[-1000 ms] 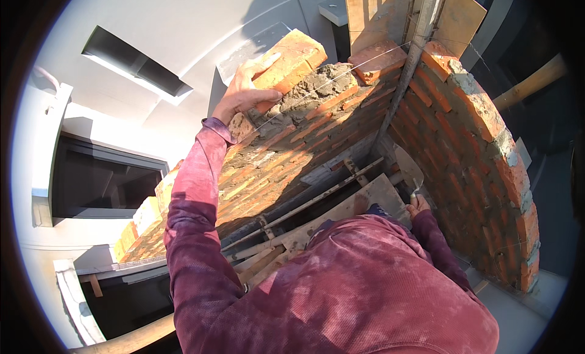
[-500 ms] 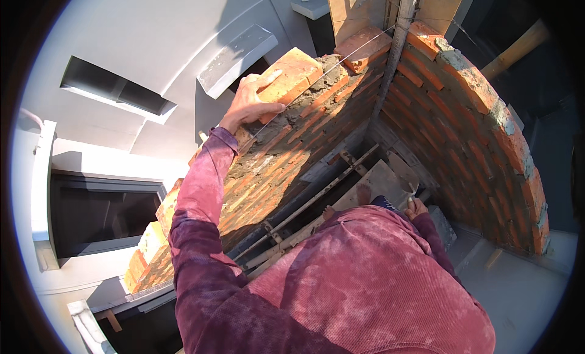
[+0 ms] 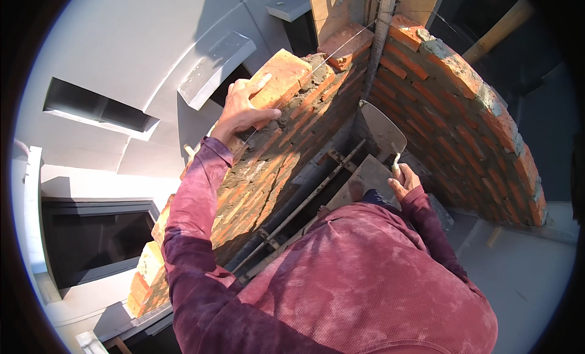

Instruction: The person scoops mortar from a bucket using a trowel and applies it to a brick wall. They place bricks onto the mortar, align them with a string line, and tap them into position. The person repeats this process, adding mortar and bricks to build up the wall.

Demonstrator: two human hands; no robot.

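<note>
My left hand (image 3: pixel 239 107) grips the near end of an orange brick (image 3: pixel 285 75) on top of the left brick wall (image 3: pixel 268 171), with the thumb on the side facing me. Grey mortar (image 3: pixel 317 71) shows beyond that brick's far end, and past it sits another brick (image 3: pixel 347 44) near the corner. A thin string (image 3: pixel 341 44) runs along the wall's top edge, close by my left thumb. Lower and to the right, my right hand (image 3: pixel 404 181) is closed round the handle of a trowel (image 3: pixel 382 132), its broad grey blade pointing up toward the corner.
A second brick wall (image 3: pixel 451 116) meets the first at an upright post (image 3: pixel 379 37). Below me are planks (image 3: pixel 368 171) and poles (image 3: pixel 304 198), with a bare foot on the planks. A pale building wall with windows (image 3: pixel 97 104) stands beyond, at left.
My right hand has come up with the trowel, whose blade now shows in front of the corner. The left hand stays on the brick, its thumb a little shifted. The whole view has moved slightly.
</note>
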